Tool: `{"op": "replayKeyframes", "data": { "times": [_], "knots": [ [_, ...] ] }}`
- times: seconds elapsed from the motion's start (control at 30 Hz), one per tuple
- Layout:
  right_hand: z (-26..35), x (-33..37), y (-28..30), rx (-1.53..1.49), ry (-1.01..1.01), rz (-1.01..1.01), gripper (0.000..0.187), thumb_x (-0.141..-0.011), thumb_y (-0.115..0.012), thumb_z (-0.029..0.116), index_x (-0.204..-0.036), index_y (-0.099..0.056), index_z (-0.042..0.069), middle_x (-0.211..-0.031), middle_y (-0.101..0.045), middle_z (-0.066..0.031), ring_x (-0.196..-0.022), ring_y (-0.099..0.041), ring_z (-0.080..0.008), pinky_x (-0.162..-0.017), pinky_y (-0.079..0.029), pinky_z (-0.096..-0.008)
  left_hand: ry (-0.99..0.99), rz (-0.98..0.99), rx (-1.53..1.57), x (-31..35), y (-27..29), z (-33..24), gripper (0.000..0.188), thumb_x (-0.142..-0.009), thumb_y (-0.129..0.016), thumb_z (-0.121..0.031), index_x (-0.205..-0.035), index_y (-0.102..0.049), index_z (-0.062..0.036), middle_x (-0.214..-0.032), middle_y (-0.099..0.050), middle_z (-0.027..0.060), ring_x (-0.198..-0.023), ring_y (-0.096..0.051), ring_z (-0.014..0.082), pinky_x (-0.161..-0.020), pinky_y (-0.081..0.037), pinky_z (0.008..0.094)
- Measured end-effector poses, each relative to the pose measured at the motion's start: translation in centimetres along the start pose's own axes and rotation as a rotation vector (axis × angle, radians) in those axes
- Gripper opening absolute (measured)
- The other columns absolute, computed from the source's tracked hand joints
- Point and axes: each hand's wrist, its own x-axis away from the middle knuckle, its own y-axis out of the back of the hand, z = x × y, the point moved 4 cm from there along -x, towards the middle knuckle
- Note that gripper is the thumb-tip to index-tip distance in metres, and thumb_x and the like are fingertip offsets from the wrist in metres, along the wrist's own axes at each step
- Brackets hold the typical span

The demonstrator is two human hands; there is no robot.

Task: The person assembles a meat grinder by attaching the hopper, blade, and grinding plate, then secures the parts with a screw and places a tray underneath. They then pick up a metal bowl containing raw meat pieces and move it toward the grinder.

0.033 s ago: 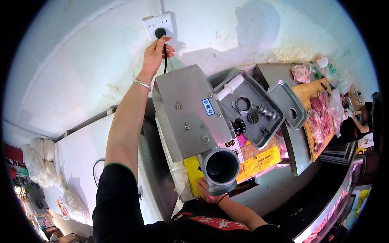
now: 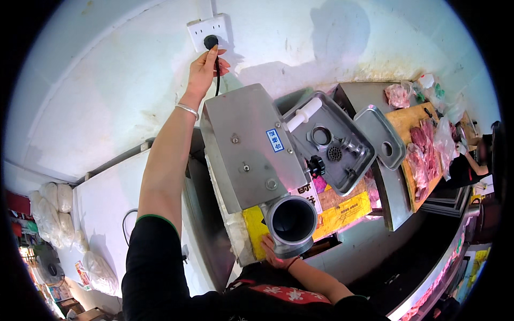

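My left hand (image 2: 205,68) reaches up to the wall. Its thumb and fingers are closed on the lower end of a black plug (image 2: 210,41), which sits against a white wall socket (image 2: 195,33). A black cord (image 2: 218,81) hangs from the plug, passing behind the metal housing of a meat grinder (image 2: 243,144). Low down at the grinder's front, my right hand (image 2: 274,258) rests beside the round open barrel (image 2: 292,222), fingers stretched along its side; part of that hand is hidden by the barrel.
Right of the grinder, a metal tray (image 2: 342,174) holds a white pusher (image 2: 306,113), a ring (image 2: 321,136), a perforated plate (image 2: 334,154) and a feed screw (image 2: 350,145). Beyond lie meat pieces (image 2: 420,155) on a wooden board (image 2: 400,120). Another person's gloved hand (image 2: 461,148) is at far right.
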Motion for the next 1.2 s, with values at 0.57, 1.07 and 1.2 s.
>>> {"op": "replayKeyframes", "data": {
  "times": [0.57, 1.07, 1.2],
  "knots": [
    [-0.2, -1.1, 4.3, -0.266, -0.238, 0.094, 0.041, -0.082, -0.057, 0.021, -0.121, -0.057, 0.008, -0.124, -0.056, -0.0099, -0.122, -0.048, -0.0284, -0.108, -0.034, -0.0413, -0.079, -0.185, -0.527, -2.1, 4.4, 0.5, 0.059, -0.09, -0.056, -0.057, -0.097, -0.07, -0.0001, -0.083, -0.071, 0.0081, -0.081, -0.067, 0.0145, -0.071, -0.051, 0.0253],
    [-0.1, -0.8, 4.4, -0.232, -0.256, -0.073, 0.055, -0.081, -0.059, 0.027, -0.131, -0.049, 0.007, -0.141, -0.044, -0.0099, -0.132, -0.038, -0.0273, -0.111, -0.028, -0.0432, -0.164, -0.337, -0.372, 15.5, 2.1, -6.2, 0.043, -0.095, -0.055, -0.037, -0.106, -0.067, 0.0024, -0.104, -0.068, 0.0114, -0.101, -0.063, 0.0167, -0.09, -0.048, 0.0298],
    [-1.0, 1.1, 9.7, -0.507, -0.228, -0.202, 0.034, -0.083, -0.059, 0.014, -0.116, -0.057, 0.005, -0.121, -0.056, -0.0133, -0.117, -0.051, -0.0304, -0.102, -0.037, -0.0433, 0.183, -0.409, -0.608, 36.0, -1.3, -5.2, 0.039, -0.099, -0.044, -0.033, -0.101, -0.068, -0.0029, -0.099, -0.067, 0.0069, -0.091, -0.059, 0.0149, -0.081, -0.045, 0.029]
  ]
}}
